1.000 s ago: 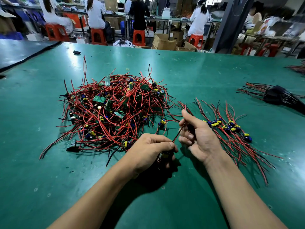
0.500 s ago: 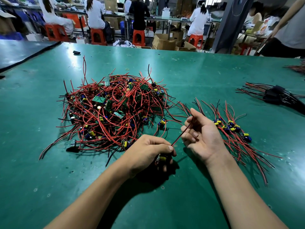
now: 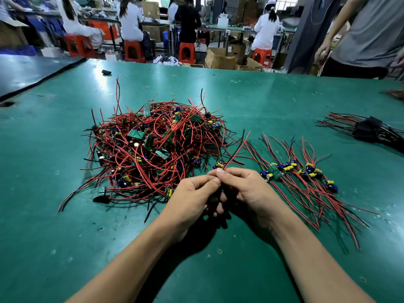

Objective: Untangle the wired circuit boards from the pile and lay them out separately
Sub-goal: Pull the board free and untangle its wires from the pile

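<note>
Evidently readying it for the sorted row [image 3: 306, 178] at right, the left hand [image 3: 192, 195] and right hand [image 3: 251, 189] are both pinching a hidden circuit board's red-and-black leads [image 3: 237, 150] at centre, just below the tangled pile [image 3: 153, 147].

Green work table [image 3: 273, 99] fills foreground, glare patch toward far left. Second, darker table [image 3: 32, 71] at left, narrow gap between. Behind: long benches [image 3: 238, 29] with seated workers in white coats [image 3: 130, 22] on orange stools [image 3: 133, 51]. Cardboard boxes [image 3: 219, 59] on floor. Dark pillar [image 3: 306, 33] at right, standing person in grey shirt [image 3: 371, 33] beside it. Bright windows [image 3: 286, 2] at back.
</note>
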`<action>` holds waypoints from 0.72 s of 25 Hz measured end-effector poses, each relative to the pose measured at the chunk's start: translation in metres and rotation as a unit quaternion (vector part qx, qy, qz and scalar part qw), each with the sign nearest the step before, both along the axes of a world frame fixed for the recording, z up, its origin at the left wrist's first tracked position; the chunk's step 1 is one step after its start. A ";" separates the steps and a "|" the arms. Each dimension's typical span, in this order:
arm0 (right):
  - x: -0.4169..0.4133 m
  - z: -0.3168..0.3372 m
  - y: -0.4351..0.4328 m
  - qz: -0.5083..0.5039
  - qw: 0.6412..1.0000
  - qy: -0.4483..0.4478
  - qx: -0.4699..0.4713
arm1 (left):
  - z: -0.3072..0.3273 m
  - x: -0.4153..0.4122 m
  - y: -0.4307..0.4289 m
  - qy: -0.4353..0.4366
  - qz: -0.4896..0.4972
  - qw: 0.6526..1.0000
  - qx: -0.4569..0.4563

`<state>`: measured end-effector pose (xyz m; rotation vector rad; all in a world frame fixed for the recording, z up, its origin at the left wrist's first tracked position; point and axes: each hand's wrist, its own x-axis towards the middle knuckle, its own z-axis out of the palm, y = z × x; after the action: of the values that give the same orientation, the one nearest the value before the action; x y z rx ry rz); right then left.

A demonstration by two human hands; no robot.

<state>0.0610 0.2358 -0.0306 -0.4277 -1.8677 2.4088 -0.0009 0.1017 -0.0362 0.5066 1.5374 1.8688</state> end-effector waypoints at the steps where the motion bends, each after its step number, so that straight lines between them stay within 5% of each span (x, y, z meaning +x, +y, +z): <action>1: -0.002 0.000 0.001 -0.017 1.000 -0.002 0.002 | 0.000 -0.001 0.000 0.015 0.000 1.000 -0.006; 9: -0.010 -0.002 0.021 -0.174 0.985 0.004 0.000 | 0.007 0.002 -0.004 0.144 -0.049 0.981 -0.117; 18: -0.001 0.014 0.040 -0.199 0.951 0.002 -0.237 | 0.016 -0.003 -0.008 0.237 -0.101 0.952 -0.169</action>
<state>0.0602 0.2756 -0.0162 -0.7401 -1.0417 2.5277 -0.0037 0.0937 -0.0201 0.9575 1.9793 1.3452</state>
